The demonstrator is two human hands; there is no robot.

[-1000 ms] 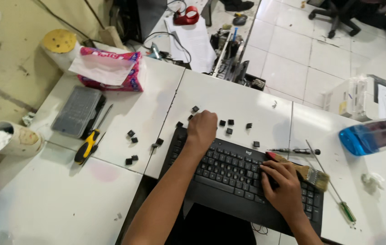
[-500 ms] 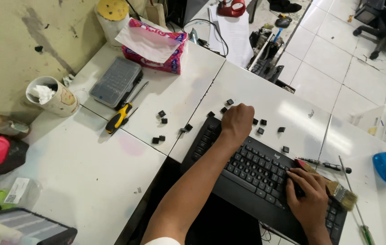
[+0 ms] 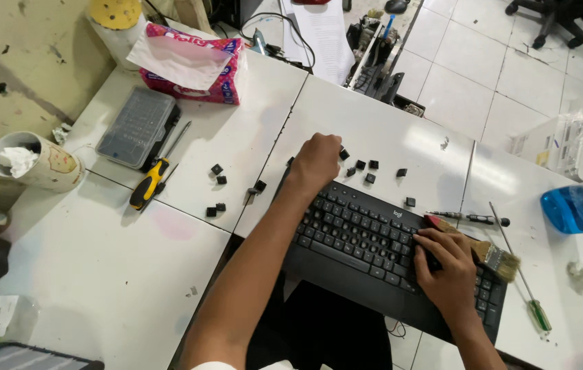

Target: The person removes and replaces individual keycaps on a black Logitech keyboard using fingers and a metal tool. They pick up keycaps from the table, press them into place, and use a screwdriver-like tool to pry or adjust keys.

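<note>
In the head view, a black keyboard [image 3: 380, 250] lies slanted across the near edge of a white table [image 3: 99, 288], partly over the gap in front of the person. The left hand [image 3: 315, 161] rests curled at the keyboard's far left corner, fingers bent down onto the table; whether it pinches anything cannot be told. Loose black keycaps [image 3: 366, 168] lie scattered just beyond that hand, and a few more [image 3: 217, 192] sit further left on the table. The right hand [image 3: 445, 264] lies on the right part of the keyboard, fingers bent onto the keys, gripping nothing that shows. A paintbrush [image 3: 486, 248] lies just beside it, touching the keyboard's right end. A green-handled screwdriver [image 3: 521, 274] lies to the right of the brush. A yellow-handled screwdriver [image 3: 151, 181] lies left of the keycaps, near a grey plastic case [image 3: 137, 127]. A pink tissue pack [image 3: 192, 65] sits beyond the case.
</note>
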